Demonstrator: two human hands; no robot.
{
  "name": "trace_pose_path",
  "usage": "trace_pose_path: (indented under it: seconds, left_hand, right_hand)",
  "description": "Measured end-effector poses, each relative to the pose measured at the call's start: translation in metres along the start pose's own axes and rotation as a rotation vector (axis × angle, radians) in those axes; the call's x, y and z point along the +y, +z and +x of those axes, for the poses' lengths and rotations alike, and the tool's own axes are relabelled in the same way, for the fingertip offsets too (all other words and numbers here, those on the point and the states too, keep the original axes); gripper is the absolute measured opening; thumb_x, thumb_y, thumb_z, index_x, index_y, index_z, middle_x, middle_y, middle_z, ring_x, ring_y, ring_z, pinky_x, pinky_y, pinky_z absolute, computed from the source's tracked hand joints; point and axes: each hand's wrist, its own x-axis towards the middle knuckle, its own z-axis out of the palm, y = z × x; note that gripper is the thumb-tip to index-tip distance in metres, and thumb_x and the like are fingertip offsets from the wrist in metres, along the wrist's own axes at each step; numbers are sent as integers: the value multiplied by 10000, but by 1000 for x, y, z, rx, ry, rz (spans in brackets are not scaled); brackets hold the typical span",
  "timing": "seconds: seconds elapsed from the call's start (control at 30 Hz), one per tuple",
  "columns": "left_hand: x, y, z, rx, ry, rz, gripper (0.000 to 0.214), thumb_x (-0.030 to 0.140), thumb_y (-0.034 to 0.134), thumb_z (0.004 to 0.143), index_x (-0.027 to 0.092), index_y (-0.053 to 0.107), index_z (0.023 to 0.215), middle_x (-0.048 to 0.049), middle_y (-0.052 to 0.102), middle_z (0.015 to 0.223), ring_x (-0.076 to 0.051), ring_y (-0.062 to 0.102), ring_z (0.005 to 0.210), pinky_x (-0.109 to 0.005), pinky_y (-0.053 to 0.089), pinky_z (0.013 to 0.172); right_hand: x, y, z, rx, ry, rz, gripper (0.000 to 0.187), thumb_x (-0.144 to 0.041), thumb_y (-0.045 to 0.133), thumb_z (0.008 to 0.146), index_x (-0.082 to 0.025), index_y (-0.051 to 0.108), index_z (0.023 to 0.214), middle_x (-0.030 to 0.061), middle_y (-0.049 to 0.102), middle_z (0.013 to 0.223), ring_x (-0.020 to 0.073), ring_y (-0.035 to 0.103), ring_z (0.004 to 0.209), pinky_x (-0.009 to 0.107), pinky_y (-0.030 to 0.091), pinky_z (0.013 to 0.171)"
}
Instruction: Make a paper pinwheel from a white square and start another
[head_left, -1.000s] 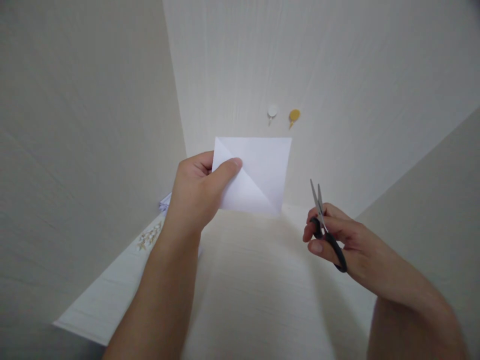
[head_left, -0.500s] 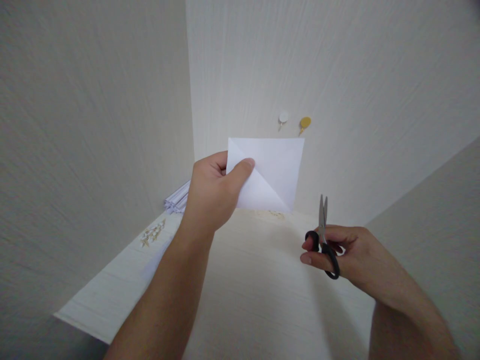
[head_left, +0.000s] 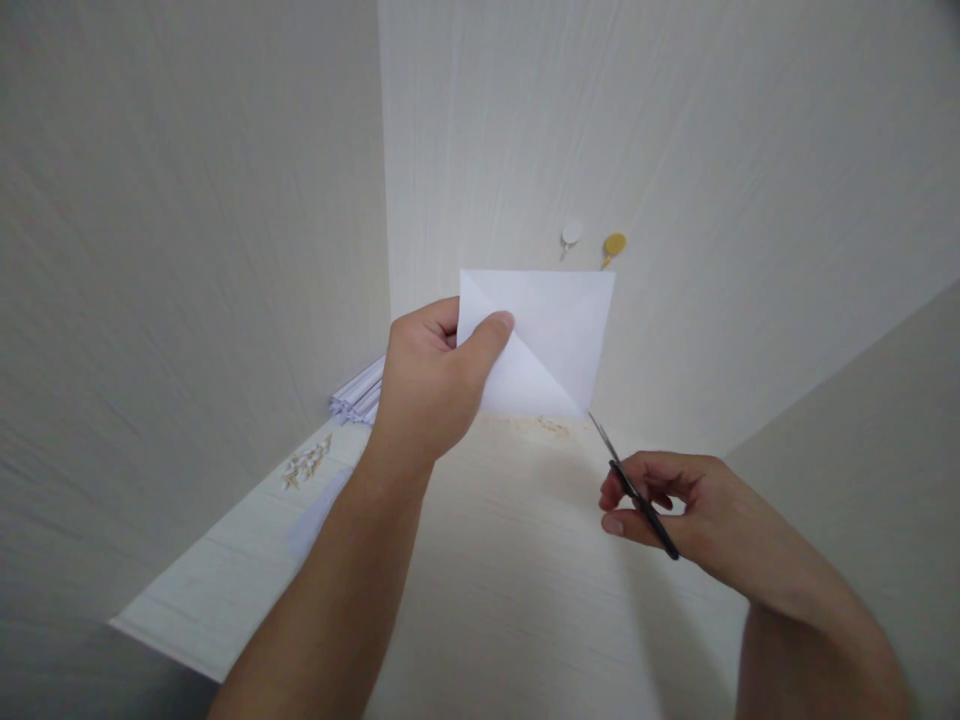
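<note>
A folded sheet of white paper (head_left: 559,325) is pinched in my left hand (head_left: 439,375), thumb on the front and fingers behind its left side. A diagonal fold edge runs from its upper left to its lower right corner. My right hand (head_left: 667,495) holds black-handled scissors (head_left: 634,495), with finger and thumb through the handles. Their blades point up and left, and the tips are at the paper's lower right corner; whether they touch it I cannot tell.
Behind my left wrist lies a bundle of white paper strips or rolls (head_left: 358,393) against the wall. A pale table (head_left: 510,590) with gold floral prints spreads below. Two hooks, one white (head_left: 571,235) and one yellow (head_left: 615,245), are on the back wall (head_left: 480,140).
The scissors have turned in my right hand, their blades swinging left to the paper's lower right corner. My left hand and the paper stay nearly where they were.
</note>
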Motion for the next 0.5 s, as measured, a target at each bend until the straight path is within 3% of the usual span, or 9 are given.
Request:
trace_pose_path:
  seconds: [0.13, 0.33, 0.5]
  left_hand:
    - [-1, 0, 0, 0, -4, -6, 207, 371, 690, 763, 181, 686, 681, -10, 637, 618, -153, 555, 543, -224, 364, 415]
    - [-1, 1, 1, -1, -4, -19, 196, 362, 689, 763, 182, 690, 687, -5, 645, 626, -148, 554, 543, -221, 361, 413]
    - [-3, 2, 1, -15, -6, -44, 191, 360, 688, 765, 174, 709, 726, -14, 672, 662, -151, 574, 562, -221, 391, 433]
  right_hand:
    - [0, -2, -1, 25, -26, 13, 241, -425, 824, 739, -211, 713, 732, -16, 589, 634, 135, 479, 589, 263, 363, 530]
    - [-3, -5, -2, 39, -31, 48, 306, -510, 808, 739, -213, 793, 812, 35, 689, 728, 175, 582, 666, 288, 459, 596]
    - [-5, -9, -7, 58, -151, 135, 270, -442, 870, 681, -224, 830, 836, 60, 726, 756, 188, 635, 665, 288, 516, 589]
